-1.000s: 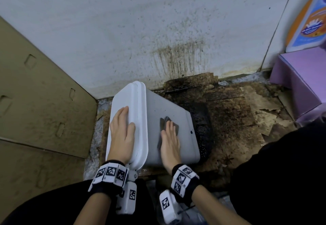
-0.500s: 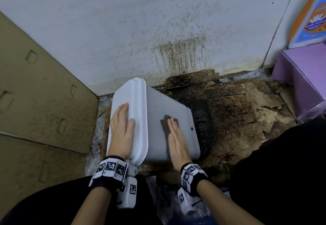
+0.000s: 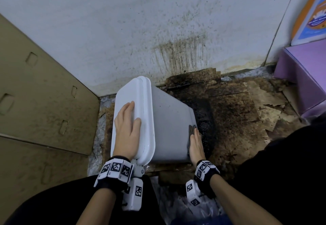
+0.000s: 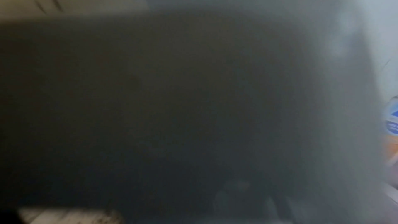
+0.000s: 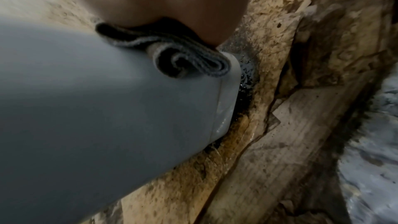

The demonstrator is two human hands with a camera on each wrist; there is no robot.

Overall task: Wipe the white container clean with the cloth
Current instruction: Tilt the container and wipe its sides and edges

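The white container (image 3: pixel 169 124) lies on its side on the dirty floor, lid end to the left. My left hand (image 3: pixel 127 127) rests flat on the white lid (image 3: pixel 132 90), fingers straight. My right hand (image 3: pixel 196 141) presses a folded grey cloth (image 3: pixel 192 129) flat against the container's right edge, near its base. In the right wrist view the cloth (image 5: pixel 185 57) is bunched in a roll under my palm on the grey side of the container (image 5: pixel 96 117). The left wrist view is dark and blurred.
Soaked, stained cardboard (image 3: pixel 238 111) covers the floor right of the container, with a black wet patch (image 3: pixel 206 119) beside its base. A brown cardboard sheet (image 3: pixel 38 101) leans at the left. A stained white wall (image 3: pixel 158 30) stands behind. A purple box (image 3: pixel 305 71) sits at the right.
My right hand has slid the cloth from the middle of the container's side to its right edge near the base. The left hand stays on the lid.
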